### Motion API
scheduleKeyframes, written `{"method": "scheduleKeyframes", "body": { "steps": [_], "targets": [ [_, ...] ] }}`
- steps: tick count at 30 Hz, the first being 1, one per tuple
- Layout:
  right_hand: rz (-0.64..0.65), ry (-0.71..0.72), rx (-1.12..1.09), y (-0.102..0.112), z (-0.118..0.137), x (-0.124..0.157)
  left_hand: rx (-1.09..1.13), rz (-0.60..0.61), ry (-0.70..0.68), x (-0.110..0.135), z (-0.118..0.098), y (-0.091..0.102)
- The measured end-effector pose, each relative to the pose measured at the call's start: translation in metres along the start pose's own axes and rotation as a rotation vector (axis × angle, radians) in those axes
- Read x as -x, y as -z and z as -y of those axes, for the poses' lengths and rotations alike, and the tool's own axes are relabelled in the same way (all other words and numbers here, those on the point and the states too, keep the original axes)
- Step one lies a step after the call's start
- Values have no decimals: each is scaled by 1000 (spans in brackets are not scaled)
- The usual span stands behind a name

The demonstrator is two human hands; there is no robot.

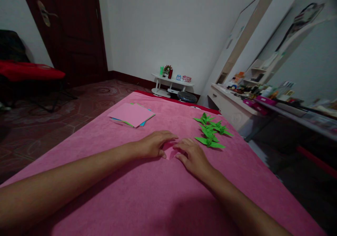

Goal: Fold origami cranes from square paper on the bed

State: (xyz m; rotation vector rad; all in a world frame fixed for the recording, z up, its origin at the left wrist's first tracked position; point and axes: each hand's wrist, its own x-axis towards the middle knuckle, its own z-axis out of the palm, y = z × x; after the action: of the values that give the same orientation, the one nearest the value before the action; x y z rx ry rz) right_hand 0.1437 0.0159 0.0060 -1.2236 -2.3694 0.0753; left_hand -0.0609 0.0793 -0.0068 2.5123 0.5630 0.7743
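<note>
Both hands rest on a pink cloth surface (147, 194) and meet over a small folded piece of pink paper (170, 152). My left hand (153, 143) lies with fingers curled down, pressing the paper's left side. My right hand (191, 154) presses the paper's right side with bent fingers. Most of the paper is hidden under the fingers. Several green folded paper shapes (212, 130) lie just right of my right hand. A stack of coloured paper sheets (132, 114), pink on top, sits beyond my left hand.
A dark wooden door (68, 28) and a red seat (28, 71) stand at left. A small white table (172, 83) with little items is by the far wall. A cluttered dresser with mirror (252, 95) stands at right, beside the cloth's edge.
</note>
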Motion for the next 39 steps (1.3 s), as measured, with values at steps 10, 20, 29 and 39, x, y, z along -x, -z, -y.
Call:
{"method": "scheduleKeyframes", "body": {
  "steps": [10,20,29,39],
  "targets": [
    [-53,13,-98,-14,-10,14,-446,-33,14,39,-45,-21],
    [-19,165,57,-10,1,29,-537,7,-132,49,-52,-23],
    [6,3,-328,-17,-11,32,-583,-6,-129,58,-49,-29],
    [-12,85,-101,-14,-1,31,-263,-11,279,53,-55,-26]
  ]
}}
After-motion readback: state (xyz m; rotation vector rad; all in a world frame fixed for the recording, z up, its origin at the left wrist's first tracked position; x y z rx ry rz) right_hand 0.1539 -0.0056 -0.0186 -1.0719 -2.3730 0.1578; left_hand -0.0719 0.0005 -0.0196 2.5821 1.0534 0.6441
